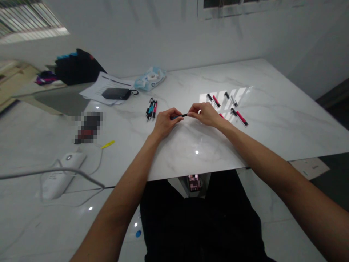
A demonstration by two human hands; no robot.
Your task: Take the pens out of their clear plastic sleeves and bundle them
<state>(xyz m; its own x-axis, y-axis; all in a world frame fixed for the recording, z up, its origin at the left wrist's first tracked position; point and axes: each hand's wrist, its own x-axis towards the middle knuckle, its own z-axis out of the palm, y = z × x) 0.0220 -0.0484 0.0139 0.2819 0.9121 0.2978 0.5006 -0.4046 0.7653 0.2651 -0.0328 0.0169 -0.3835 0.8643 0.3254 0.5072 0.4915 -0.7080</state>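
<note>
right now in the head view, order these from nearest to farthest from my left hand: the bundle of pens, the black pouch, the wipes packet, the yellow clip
1. bundle of pens: just left of and beyond the left hand.
2. yellow clip: farther left, on the near side.
3. black pouch: far left, lying on papers.
4. wipes packet: at the back, by the wall.

The clip and pouch are fairly close to call.

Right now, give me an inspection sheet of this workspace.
Surface: white marble table, glossy, with light glare.
Job's things: dark pen held between both hands; assembled pens to the left; pen parts to the right.
Clutter: papers, black pouch, wipes pack.
Grip: left hand and right hand both pinch the pen.
Cables: white power strip with cord on the floor.
Surroundings: white wall, tiled floor.
</note>
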